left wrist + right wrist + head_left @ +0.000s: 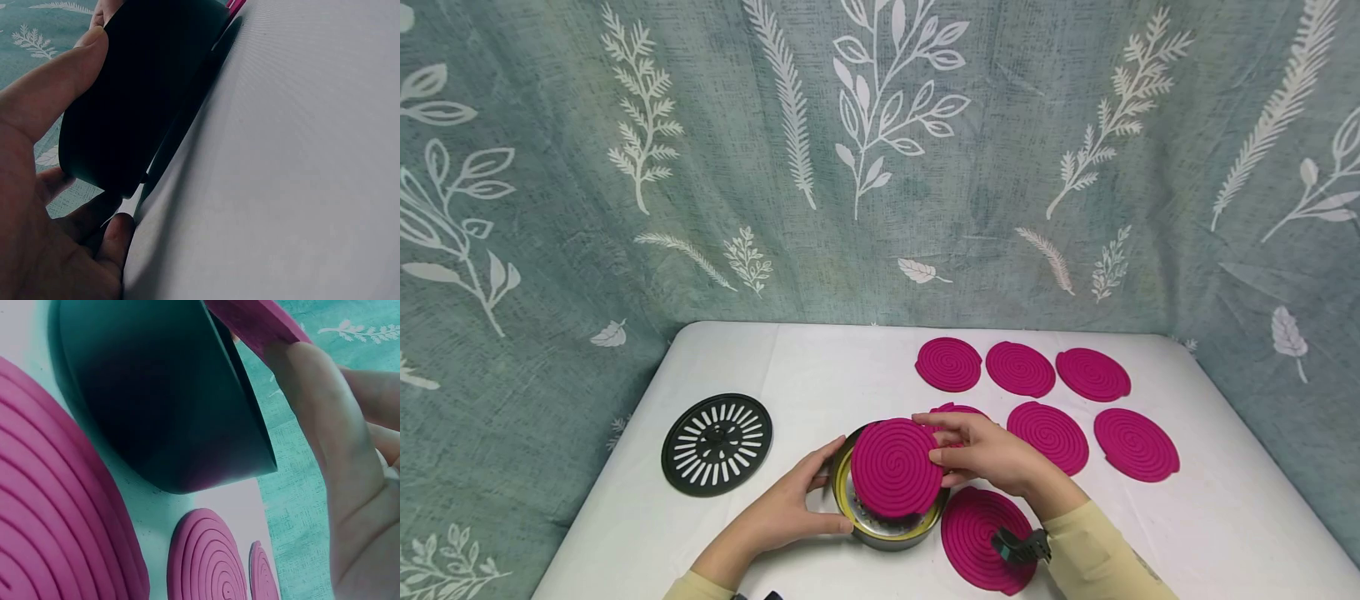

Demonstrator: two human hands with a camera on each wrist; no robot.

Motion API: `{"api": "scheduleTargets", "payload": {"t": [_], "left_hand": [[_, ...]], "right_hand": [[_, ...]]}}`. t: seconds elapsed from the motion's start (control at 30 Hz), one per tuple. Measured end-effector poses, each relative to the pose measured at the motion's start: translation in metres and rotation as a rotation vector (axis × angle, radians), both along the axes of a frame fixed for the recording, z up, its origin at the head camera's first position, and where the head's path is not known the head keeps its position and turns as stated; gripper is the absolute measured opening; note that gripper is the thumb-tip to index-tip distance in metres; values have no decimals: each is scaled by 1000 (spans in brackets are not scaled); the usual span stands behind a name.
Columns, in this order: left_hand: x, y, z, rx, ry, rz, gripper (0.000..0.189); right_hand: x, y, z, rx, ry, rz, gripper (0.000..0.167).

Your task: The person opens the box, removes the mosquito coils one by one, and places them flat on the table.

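Observation:
A pink spiral mosquito coil (895, 467) is held over a round dark tin (891, 543) with a yellow inner wall. My right hand (988, 450) pinches the coil at its right edge; in the right wrist view, the thumb (325, 406) lies against the coil's edge (256, 325), above the tin's wall (156, 394). At the tin's left side, my left hand (782, 510) grips it, thumb at the near rim and fingers toward the far side. The left wrist view shows this thumb (81, 69) on the tin's dark wall (144, 81). The coil hides most of the tin's inside.
Several more pink coils lie flat to the right, including one (977, 529) under the right wrist and one (958, 408) partly hidden behind the right hand. A black slotted lid (717, 446) lies at the left. A patterned curtain (880, 250) surrounds the white table (820, 375).

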State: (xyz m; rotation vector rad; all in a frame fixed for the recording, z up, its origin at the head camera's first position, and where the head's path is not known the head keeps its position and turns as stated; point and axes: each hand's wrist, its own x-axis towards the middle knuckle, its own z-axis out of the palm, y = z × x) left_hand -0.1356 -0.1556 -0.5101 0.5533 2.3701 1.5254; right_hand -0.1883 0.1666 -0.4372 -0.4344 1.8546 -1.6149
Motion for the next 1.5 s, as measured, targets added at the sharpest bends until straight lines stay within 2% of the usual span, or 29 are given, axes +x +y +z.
{"api": "scheduleTargets", "payload": {"t": [0.33, 0.6, 0.87, 1.1, 1.3, 1.5], "left_hand": [[1, 0, -1, 5, 15, 1, 109], [1, 0, -1, 1, 20, 4, 110], [1, 1, -2, 6, 18, 5, 112], [1, 1, -1, 12, 11, 3, 111], [2, 1, -1, 17, 10, 1, 108], [1, 1, 0, 5, 12, 2, 109]], "right_hand": [[7, 18, 4, -69, 23, -70, 58], [15, 43, 7, -80, 51, -129, 62], [24, 71, 3, -95, 71, -213, 63], [31, 94, 1, -117, 91, -224, 63], [40, 110, -1, -112, 87, -296, 62], [49, 128, -4, -152, 88, -315, 60]]}}
